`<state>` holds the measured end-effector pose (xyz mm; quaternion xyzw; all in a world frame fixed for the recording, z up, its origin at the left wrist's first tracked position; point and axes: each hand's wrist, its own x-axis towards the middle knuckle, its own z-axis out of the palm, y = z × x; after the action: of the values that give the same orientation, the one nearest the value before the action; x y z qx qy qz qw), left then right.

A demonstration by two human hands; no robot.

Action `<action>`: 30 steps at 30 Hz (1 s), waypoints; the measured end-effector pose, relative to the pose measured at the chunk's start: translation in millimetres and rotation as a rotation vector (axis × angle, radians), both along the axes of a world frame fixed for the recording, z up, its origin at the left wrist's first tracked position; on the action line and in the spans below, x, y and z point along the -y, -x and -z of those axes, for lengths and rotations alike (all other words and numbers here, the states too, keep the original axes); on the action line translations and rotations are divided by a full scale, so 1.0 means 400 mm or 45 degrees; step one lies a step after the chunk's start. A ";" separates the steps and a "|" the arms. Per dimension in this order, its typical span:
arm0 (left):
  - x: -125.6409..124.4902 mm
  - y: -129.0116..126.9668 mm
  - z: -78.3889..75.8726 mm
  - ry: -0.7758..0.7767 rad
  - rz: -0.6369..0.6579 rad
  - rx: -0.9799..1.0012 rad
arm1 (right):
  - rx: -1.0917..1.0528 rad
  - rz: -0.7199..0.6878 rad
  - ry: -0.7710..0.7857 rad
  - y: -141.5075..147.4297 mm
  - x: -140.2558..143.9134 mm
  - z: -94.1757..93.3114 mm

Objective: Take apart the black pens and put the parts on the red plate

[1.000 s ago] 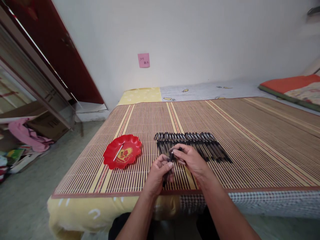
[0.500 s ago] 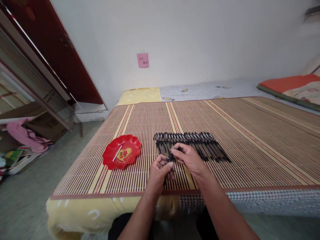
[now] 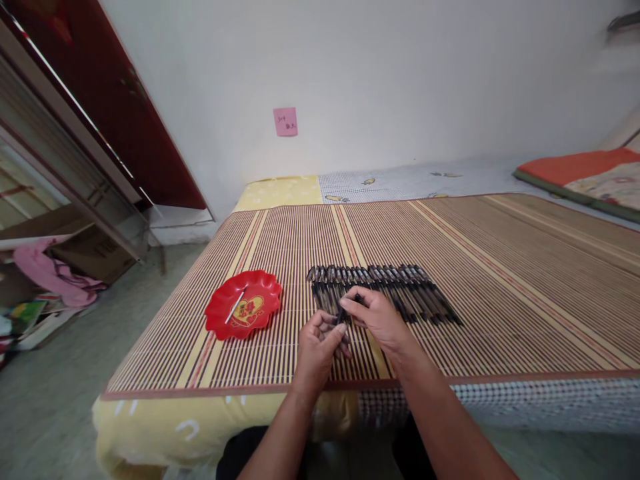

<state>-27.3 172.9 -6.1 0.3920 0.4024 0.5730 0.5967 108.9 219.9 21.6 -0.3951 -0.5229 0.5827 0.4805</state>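
Note:
Both of my hands meet at a dark pen (image 3: 341, 315) in front of the pen row. My left hand (image 3: 320, 340) pinches its lower part between thumb and fingers. The thumb and forefinger of my right hand (image 3: 373, 317) grip its upper end; much of the pen is hidden by the fingers. Just beyond lies a row of several black pens (image 3: 425, 293), side by side with their capped ends toward the wall. To the left, a red scalloped plate (image 3: 215, 310) with a gold heart print holds a thin white stick (image 3: 235, 305), perhaps a pen refill.
A striped bamboo mat (image 3: 500, 287) covers the bed, with yellow bedding (image 3: 200, 433) hanging over its front edge. An orange-topped folded quilt (image 3: 575, 167) lies at the far right. A pink note (image 3: 285, 122) is stuck to the wall. A cardboard box (image 3: 95, 253) stands on the left.
Hardly anything differs: both hands keep their grip on the pen, with only a slight shift of the right fingers to the left. The row of pens and the plate stay put.

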 end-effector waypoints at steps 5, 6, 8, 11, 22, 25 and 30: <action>-0.001 0.015 0.003 0.072 0.159 0.014 | -0.226 0.022 0.112 -0.002 -0.004 0.006; 0.000 0.017 0.004 0.088 0.176 0.010 | -0.264 0.021 0.129 -0.003 -0.006 0.009; 0.000 0.020 0.005 0.106 0.177 -0.003 | -0.312 0.009 0.146 -0.005 -0.012 0.014; 0.000 0.023 0.005 0.112 0.132 0.014 | -0.415 0.043 0.208 -0.011 -0.023 0.022; 0.000 0.023 0.007 0.099 0.111 0.046 | -0.865 0.275 0.535 -0.050 -0.059 0.046; 0.001 0.025 0.008 0.088 0.116 0.037 | -0.858 0.343 0.489 -0.050 -0.062 0.049; 0.000 0.026 0.009 0.084 0.113 0.036 | -0.828 0.311 0.366 -0.050 -0.057 0.046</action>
<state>-37.8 173.1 -9.6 0.3814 0.3948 0.5380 0.6397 128.8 242.7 3.2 -0.3122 -0.2047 0.6837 0.6271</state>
